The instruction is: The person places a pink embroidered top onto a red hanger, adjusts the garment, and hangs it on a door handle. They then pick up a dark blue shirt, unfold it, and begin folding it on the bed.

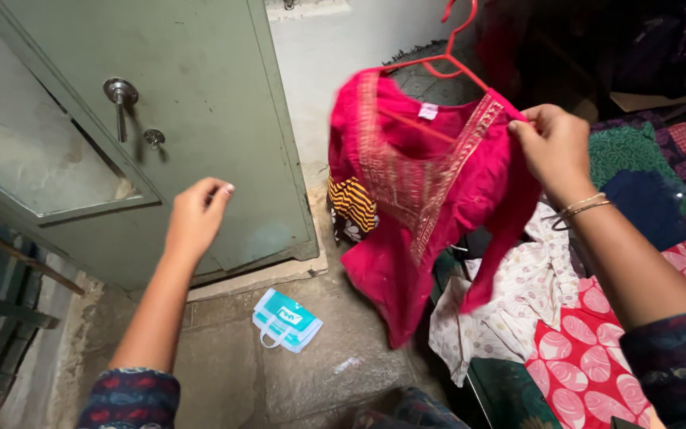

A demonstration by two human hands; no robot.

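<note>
A soft pink tunic (422, 199) with gold-embroidered neckline hangs on a thin red hanger (446, 56), its hook partly blurred. Right of the tunic, the right hand (553, 147) pinches its shoulder. Left of it, the left hand (196, 214) hovers loosely curled, empty, wrist raised, before a grey-green metal door (200, 103)

Soft pink cloth tunic (430, 199) with glinting gold trim, glossy red plastic hanger (448, 56); matt painted metal door (192, 119), rough stone floor (224, 365)
</note>
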